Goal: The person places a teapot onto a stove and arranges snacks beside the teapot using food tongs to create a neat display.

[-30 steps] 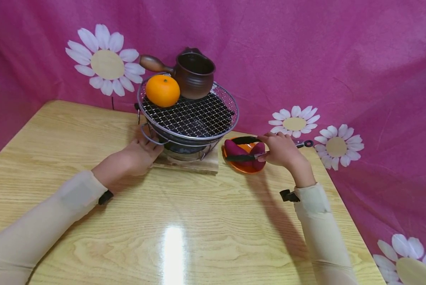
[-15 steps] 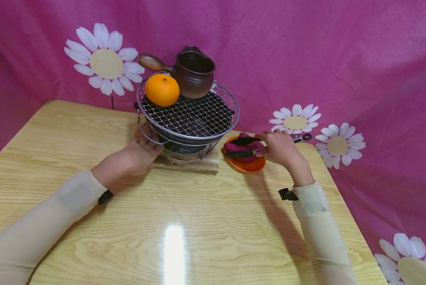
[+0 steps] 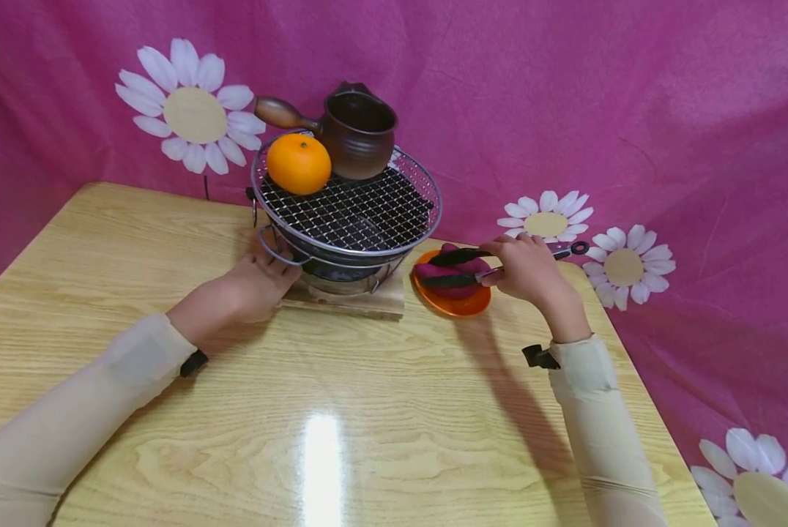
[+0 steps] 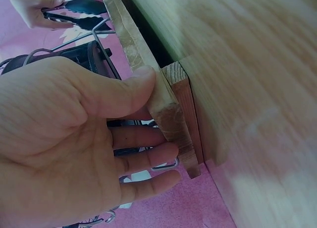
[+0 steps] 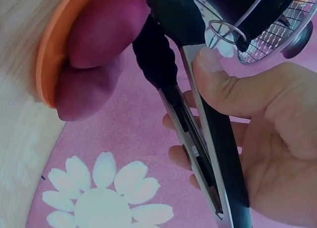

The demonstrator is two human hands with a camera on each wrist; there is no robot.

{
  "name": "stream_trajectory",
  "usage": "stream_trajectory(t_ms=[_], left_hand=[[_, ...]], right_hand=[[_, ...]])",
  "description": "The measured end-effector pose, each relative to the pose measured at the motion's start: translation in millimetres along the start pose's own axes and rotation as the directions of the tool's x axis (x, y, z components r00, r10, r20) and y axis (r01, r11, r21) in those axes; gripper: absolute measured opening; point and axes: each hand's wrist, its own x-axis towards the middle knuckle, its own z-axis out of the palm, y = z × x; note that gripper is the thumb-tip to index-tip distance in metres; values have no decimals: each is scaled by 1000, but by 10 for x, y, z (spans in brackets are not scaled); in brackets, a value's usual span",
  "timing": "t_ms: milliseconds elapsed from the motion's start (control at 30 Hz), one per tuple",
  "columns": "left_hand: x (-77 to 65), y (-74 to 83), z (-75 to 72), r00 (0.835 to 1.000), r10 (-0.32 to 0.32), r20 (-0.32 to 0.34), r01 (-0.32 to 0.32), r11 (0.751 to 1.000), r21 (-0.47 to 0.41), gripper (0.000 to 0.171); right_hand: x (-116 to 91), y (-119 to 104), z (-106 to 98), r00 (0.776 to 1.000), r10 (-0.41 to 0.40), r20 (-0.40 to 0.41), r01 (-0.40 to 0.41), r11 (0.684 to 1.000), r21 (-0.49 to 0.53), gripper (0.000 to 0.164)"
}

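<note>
My right hand (image 3: 532,267) holds black-tipped metal tongs (image 5: 218,148), thumb on one arm and fingers round the other. In the head view the tongs' tips lie either side of sweet potatoes (image 3: 461,293) on an orange plate (image 3: 458,310). The right wrist view shows two purple-red sweet potatoes (image 5: 106,29), with the tips spread slightly, close beside them. With its thumb on the front edge and its fingers at the end, my left hand (image 3: 254,289) grips the corner of a wooden board (image 4: 171,120) under the round tabletop grill (image 3: 368,227).
A mandarin (image 3: 299,164) and a dark brown clay pot (image 3: 361,146) with a side handle stand on the grill's mesh. A wire handle (image 3: 278,252) juts out above my left hand. Behind the wooden table (image 3: 368,410) hangs a pink flowered cloth (image 3: 499,88).
The sweet potatoes have shifted back and closer together on the plate. The right hand and tongs first moved slightly left, then back right. My left hand stays in place.
</note>
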Motion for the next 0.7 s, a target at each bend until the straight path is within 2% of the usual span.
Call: stream_trajectory(t_ms=[333, 700], left_hand=[[-8, 7, 7, 1000, -1, -16, 1, 1000, -14, 52], [14, -9, 18, 1000, 8, -15, -8, 1000, 28, 50]], right_hand=[[-67, 29, -46, 1000, 17, -4, -17, 1000, -2, 49], [-130, 84, -67, 998, 51, 32, -51, 999, -18, 51]])
